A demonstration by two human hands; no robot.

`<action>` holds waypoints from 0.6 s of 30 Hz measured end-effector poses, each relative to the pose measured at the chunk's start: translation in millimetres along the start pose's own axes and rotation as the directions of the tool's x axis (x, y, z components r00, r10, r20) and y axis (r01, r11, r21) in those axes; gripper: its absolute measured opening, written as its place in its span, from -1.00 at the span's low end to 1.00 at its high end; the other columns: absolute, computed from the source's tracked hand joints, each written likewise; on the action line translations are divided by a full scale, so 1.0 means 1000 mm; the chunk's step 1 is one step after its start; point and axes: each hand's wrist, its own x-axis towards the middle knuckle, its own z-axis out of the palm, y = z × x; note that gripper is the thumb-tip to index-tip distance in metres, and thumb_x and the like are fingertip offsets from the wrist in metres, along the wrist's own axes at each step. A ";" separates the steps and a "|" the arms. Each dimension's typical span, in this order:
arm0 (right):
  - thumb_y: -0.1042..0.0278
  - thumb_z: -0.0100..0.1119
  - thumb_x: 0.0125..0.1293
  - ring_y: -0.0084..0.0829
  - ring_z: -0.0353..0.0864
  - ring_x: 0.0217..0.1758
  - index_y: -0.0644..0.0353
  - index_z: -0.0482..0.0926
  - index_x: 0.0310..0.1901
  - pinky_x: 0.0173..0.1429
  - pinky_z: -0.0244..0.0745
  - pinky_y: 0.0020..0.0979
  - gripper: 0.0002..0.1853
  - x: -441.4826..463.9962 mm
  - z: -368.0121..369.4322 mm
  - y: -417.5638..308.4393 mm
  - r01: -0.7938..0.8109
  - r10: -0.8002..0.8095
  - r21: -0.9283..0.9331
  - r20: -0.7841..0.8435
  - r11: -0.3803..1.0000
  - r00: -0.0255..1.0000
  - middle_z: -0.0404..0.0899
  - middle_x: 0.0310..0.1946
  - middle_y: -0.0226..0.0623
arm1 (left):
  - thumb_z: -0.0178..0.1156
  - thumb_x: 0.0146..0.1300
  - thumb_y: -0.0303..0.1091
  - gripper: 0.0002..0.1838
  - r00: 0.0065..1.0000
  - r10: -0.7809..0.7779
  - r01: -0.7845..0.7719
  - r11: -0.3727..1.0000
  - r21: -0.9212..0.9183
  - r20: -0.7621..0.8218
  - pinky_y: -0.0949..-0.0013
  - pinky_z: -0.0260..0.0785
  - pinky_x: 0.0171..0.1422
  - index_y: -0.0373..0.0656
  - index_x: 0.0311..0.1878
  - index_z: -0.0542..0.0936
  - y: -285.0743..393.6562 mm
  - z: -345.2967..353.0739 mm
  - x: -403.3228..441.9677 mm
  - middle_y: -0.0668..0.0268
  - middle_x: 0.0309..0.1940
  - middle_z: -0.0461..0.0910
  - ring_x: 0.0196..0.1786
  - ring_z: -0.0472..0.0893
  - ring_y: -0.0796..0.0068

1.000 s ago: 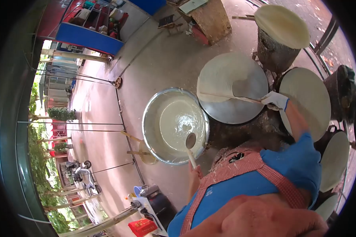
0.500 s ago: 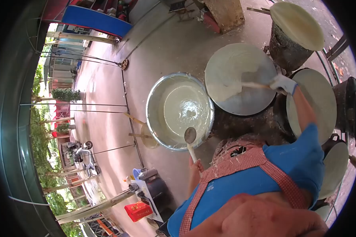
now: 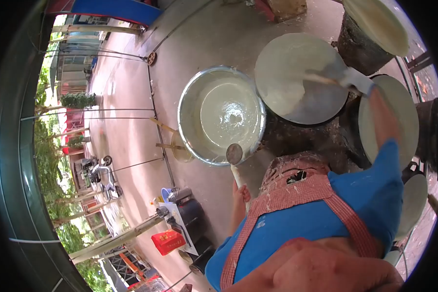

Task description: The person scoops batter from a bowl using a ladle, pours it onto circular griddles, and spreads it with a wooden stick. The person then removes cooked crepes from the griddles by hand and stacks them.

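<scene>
My left hand (image 3: 241, 193) is closed round the pale handle of a ladle (image 3: 234, 154), whose bowl hangs over the near rim of a large metal basin (image 3: 185, 138). Pale batter (image 3: 221, 117) fills the lower part of that basin. On my right, a white-gloved right hand (image 3: 356, 81), blurred by motion, grips a wooden spreader (image 3: 321, 78) over a round griddle (image 3: 321, 109). A thin layer of batter (image 3: 282, 73) covers the griddle's left and far parts, while grey metal shows at the lower right.
More round griddles stand to the right, one pale-coated (image 3: 389, 117) beside my right arm and another (image 3: 377, 22) at the upper right. A bucket (image 3: 181, 148) with wooden sticks is left of the basin. A red box (image 3: 168, 242) sits on a small table at lower left.
My view has tilted, so the basin and griddles appear higher. The spreader has swept across the griddle, and batter covers more of its far right side. The ladle stays by the basin rim.
</scene>
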 end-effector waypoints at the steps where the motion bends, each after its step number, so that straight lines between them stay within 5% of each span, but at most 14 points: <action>1: 0.43 0.18 -0.09 -0.70 0.36 -0.61 0.33 0.58 -0.43 -0.58 0.22 -0.53 -0.83 0.023 0.019 -0.011 -0.015 0.025 0.056 -0.182 0.998 0.983 0.42 -0.68 -0.40 | -0.08 0.16 -0.58 -0.40 0.999 0.029 -0.029 1.000 0.003 0.027 0.63 -0.02 -0.71 0.10 0.25 0.07 0.001 0.001 -0.004 0.47 -0.69 0.14 -0.71 0.15 0.70; 3: 0.49 0.20 -0.12 -0.55 0.45 -0.56 0.30 0.58 -0.40 -0.49 0.31 -0.49 -0.82 0.037 0.039 -0.069 -0.398 0.398 0.080 0.019 0.914 0.917 0.48 -0.63 -0.36 | -0.08 0.15 -0.57 -0.40 0.999 0.016 -0.016 1.000 0.001 0.034 0.63 -0.02 -0.71 0.10 0.25 0.07 0.001 -0.003 -0.005 0.47 -0.69 0.14 -0.71 0.15 0.69; 4: 0.49 0.20 -0.12 -0.55 0.45 -0.56 0.30 0.58 -0.40 -0.49 0.31 -0.49 -0.82 0.033 0.039 -0.054 -0.400 0.401 0.089 0.008 0.912 0.916 0.48 -0.63 -0.36 | -0.07 0.15 -0.57 -0.40 1.000 0.009 -0.009 1.000 -0.005 0.025 0.63 -0.02 -0.71 0.10 0.25 0.07 0.003 -0.010 -0.007 0.47 -0.69 0.13 -0.71 0.15 0.69; 6: 0.55 0.19 -0.13 -0.41 0.49 -0.51 0.22 0.57 -0.45 -0.45 0.34 -0.40 -0.88 -0.008 0.038 -0.021 0.069 -0.021 -0.276 0.171 0.959 0.985 0.52 -0.57 -0.33 | -0.07 0.15 -0.54 -0.37 0.999 0.006 -0.005 1.000 -0.025 0.032 0.60 -0.06 -0.76 0.23 0.26 0.05 -0.005 -0.045 0.007 0.44 -0.69 0.16 -0.77 0.13 0.67; 8: 0.60 0.17 -0.13 -0.30 0.49 -0.50 0.15 0.55 -0.54 -0.45 0.34 -0.32 -0.90 -0.071 0.031 -0.014 0.593 -0.519 -0.664 0.343 0.455 0.783 0.55 -0.54 -0.31 | -0.07 0.14 -0.51 -0.33 0.998 -0.006 0.011 0.997 -0.082 0.062 0.57 -0.09 -0.82 0.35 0.27 0.04 -0.016 -0.061 0.026 0.41 -0.69 0.18 -0.82 0.12 0.64; 9: 0.53 0.18 -0.15 -0.40 0.42 -0.61 0.17 0.54 -0.62 -0.54 0.25 -0.35 -0.97 -0.115 0.013 0.031 0.428 -0.316 -0.737 0.298 0.524 0.901 0.52 -0.62 -0.36 | -0.07 0.14 -0.51 -0.34 0.995 -0.027 0.030 0.999 -0.032 0.097 0.56 -0.09 -0.82 0.34 0.27 0.04 -0.012 -0.071 0.034 0.40 -0.68 0.20 -0.82 0.12 0.63; 10: 0.44 0.15 -0.12 -0.50 0.41 -0.59 0.22 0.56 -0.57 -0.54 0.24 -0.40 -0.94 -0.164 0.036 -0.002 -0.178 0.200 -0.571 -0.024 0.802 0.979 0.52 -0.62 -0.36 | -0.08 0.14 -0.51 -0.34 0.990 -0.049 0.047 0.999 0.020 0.133 0.56 -0.08 -0.83 0.32 0.27 0.04 -0.008 -0.080 0.043 0.40 -0.68 0.21 -0.82 0.13 0.62; 11: 0.35 0.12 -0.09 -0.61 0.40 -0.57 0.26 0.59 -0.53 -0.54 0.24 -0.45 -0.84 -0.211 0.060 -0.038 -0.713 0.642 -0.156 -0.337 0.683 0.689 0.51 -0.62 -0.35 | -0.07 0.13 -0.53 -0.31 0.985 -0.087 0.091 0.996 -0.023 0.146 0.54 -0.07 -0.85 0.29 0.29 0.01 -0.002 -0.082 0.046 0.38 -0.68 0.23 -0.82 0.15 0.62; 13: 0.31 0.13 -0.04 -0.58 0.45 -0.44 0.37 0.59 -0.30 -0.39 0.35 -0.52 -0.69 -0.282 0.114 -0.019 -0.422 0.462 0.193 -0.432 0.886 0.774 0.56 -0.47 -0.29 | -0.05 0.14 -0.52 -0.39 0.972 -0.090 0.087 0.996 0.027 0.218 0.54 -0.08 -0.86 0.24 0.23 0.09 -0.002 -0.100 0.068 0.40 -0.70 0.21 -0.82 0.15 0.63; 15: 0.34 0.13 -0.01 -0.56 0.47 -0.30 0.46 0.51 -0.13 -0.20 0.37 -0.58 -0.59 -0.272 0.215 -0.028 -0.012 0.293 0.398 -0.653 0.917 0.698 0.56 -0.30 -0.27 | -0.01 0.16 -0.50 -0.62 0.953 -0.104 0.076 0.991 0.108 0.285 0.55 -0.07 -0.87 0.12 0.02 0.23 0.005 -0.112 0.085 0.44 -0.74 0.17 -0.83 0.15 0.65; 17: 0.32 0.19 0.01 -0.42 0.54 -0.21 0.33 0.55 -0.13 -0.11 0.40 -0.47 -0.63 -0.224 0.285 0.004 -0.147 0.136 0.053 -0.750 0.988 0.648 0.59 -0.26 -0.17 | 0.00 0.19 -0.45 -0.86 0.912 -0.197 0.197 0.980 0.037 0.360 0.57 -0.07 -0.86 -0.01 -0.27 0.25 0.012 -0.120 0.089 0.48 -0.76 0.12 -0.82 0.14 0.68; 18: 0.31 0.23 0.02 -0.35 0.58 -0.17 0.26 0.57 -0.14 -0.06 0.41 -0.41 -0.65 -0.200 0.320 0.020 -0.231 0.056 -0.112 -0.787 0.966 0.614 0.60 -0.24 -0.12 | -0.01 0.22 -0.42 -0.84 0.872 -0.261 0.308 0.950 -0.049 0.414 0.58 -0.06 -0.86 -0.06 -0.43 0.22 0.019 -0.123 0.086 0.50 -0.77 0.10 -0.82 0.13 0.70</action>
